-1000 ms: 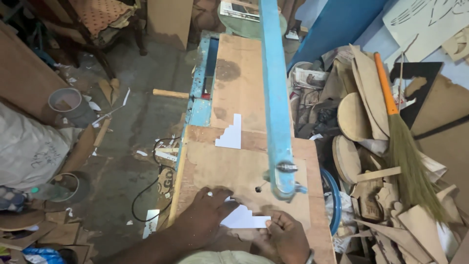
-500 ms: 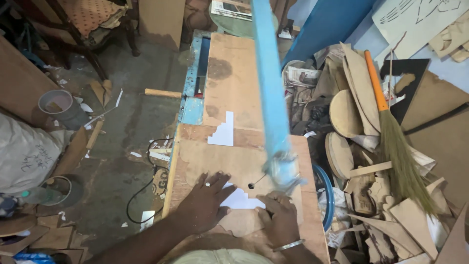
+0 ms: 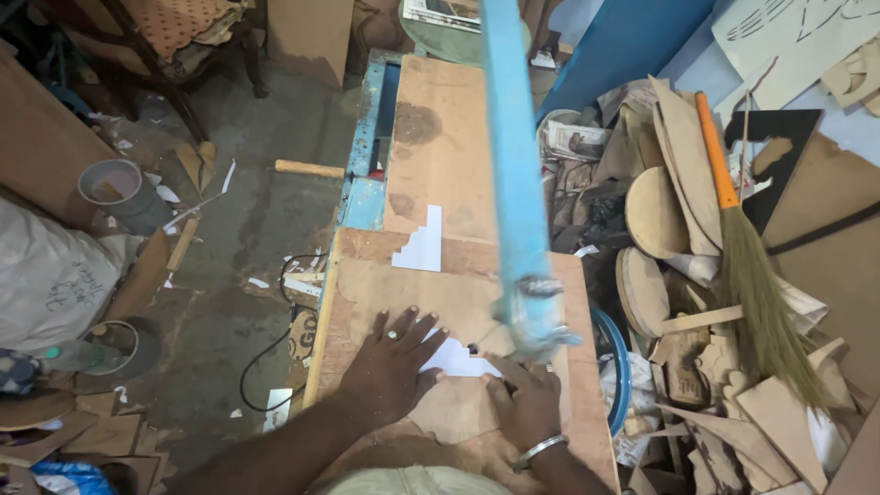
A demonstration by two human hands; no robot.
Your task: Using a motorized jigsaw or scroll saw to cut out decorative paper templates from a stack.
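Note:
A brown wooden board [image 3: 385, 284] lies on a long worktable under the blue arm of a saw machine [image 3: 513, 183]. My left hand [image 3: 390, 362] presses flat on the board, its fingers spread, touching the edge of a white stepped paper shape [image 3: 458, 359]. My right hand [image 3: 527, 399], with a metal bangle at the wrist, rests on the board just right of that paper, below the blurred saw head [image 3: 536, 316]. A second white stepped paper piece [image 3: 422, 243] lies farther up the board.
Stacked wooden offcuts and round discs [image 3: 655, 215] pile up on the right, with an orange-handled broom [image 3: 742, 247] leaning over them. A grey bucket [image 3: 115, 188], a sack and a black cable [image 3: 266, 357] lie on the dirty floor to the left.
The view has shifted slightly. Both hands have stayed pressed on the board around the white paper shape, sliding a little toward the saw head.

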